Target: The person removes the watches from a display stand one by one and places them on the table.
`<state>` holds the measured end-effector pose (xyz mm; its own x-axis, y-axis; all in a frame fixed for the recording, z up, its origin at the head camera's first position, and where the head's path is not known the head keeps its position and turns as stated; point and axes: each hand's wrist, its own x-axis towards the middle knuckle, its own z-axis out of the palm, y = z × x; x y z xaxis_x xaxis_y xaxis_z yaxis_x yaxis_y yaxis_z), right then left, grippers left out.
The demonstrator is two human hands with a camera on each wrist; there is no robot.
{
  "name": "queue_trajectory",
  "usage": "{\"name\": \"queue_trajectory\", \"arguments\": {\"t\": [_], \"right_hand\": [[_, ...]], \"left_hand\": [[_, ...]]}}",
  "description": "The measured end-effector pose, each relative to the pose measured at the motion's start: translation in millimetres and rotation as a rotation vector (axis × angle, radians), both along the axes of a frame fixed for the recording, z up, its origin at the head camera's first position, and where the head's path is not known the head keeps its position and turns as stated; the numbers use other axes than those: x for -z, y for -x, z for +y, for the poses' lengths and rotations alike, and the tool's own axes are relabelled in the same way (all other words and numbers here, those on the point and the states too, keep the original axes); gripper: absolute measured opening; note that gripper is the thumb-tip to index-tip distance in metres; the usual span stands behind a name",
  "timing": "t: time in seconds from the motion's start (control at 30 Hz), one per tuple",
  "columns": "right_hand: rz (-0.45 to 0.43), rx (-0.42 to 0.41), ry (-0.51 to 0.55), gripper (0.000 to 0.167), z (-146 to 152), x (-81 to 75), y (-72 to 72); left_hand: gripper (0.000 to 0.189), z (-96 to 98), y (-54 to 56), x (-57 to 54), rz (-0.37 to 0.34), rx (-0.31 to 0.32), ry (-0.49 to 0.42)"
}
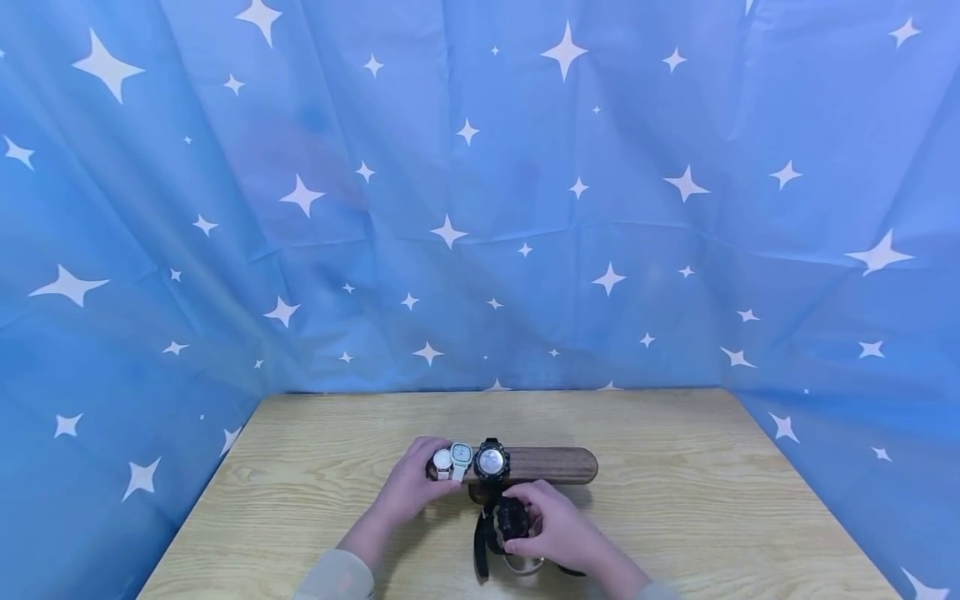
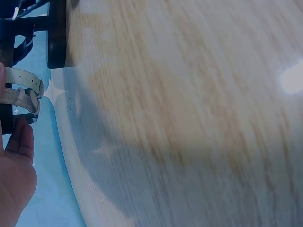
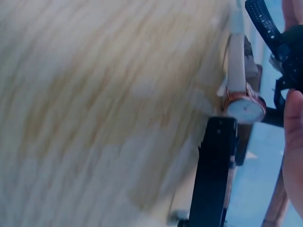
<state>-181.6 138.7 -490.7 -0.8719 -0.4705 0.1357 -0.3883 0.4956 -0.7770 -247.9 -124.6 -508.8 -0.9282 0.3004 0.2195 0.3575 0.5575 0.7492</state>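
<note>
Pinching black wristwatch (image 1: 513, 518) between thumb and fingers of right hand (image 1: 561, 525), at six o'clock from wooden watch bar (image 1: 555, 465). Gripping bar's nine-o'clock end with curled left hand (image 1: 408, 485). Advisable: brace bar firmly; clear adjacent black strap (image 1: 481, 546) before lifting.

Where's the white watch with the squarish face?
In the head view, the squarish watch sits on the left half of the wooden bar, near the left hand, between a round white watch and a black watch.
</note>
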Motion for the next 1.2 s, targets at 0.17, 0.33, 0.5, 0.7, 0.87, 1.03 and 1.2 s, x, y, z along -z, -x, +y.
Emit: {"name": "queue_trajectory", "arguments": {"t": [0.17, 0.33, 0.5, 0.7, 0.87, 1.03, 1.2], "right_hand": [[-0.003, 0.006, -0.039, 0.057, -6, 2.7, 0.7], [-0.018, 0.003, -0.064, 0.057, -9, 4.2, 2.8], [-0.035, -0.029, -0.04, 0.056, -15, 5.4, 3.6], [-0.018, -0.037, -0.059, 0.052, -26, 7.1, 3.0], [0.005, -0.03, -0.077, 0.051, -31, 10.4, 2.1], [0.072, 0.005, -0.147, 0.053, -34, 14.1, 0.8], [0.11, 0.032, -0.195, 0.055, -36, 14.3, -2.4]], "left_hand": [[0.063, 0.4, 0.7, 0.5, 0.005, 0.005, 0.001], [0.062, 1.5, 0.5, -1.4, 0.007, 0.012, -0.004], [0.062, 1.2, 0.2, -3.1, -0.001, 0.006, 0.004], [0.062, -0.6, 0.8, -2.8, -0.008, 0.004, 0.025], [0.062, -1.1, 0.5, -2.9, -0.004, 0.007, 0.031], [0.063, -1.3, 0.2, -2.4, -0.007, 0.008, 0.032], [0.064, -1.6, 0.0, -2.1, -0.007, 0.006, 0.029]]}}
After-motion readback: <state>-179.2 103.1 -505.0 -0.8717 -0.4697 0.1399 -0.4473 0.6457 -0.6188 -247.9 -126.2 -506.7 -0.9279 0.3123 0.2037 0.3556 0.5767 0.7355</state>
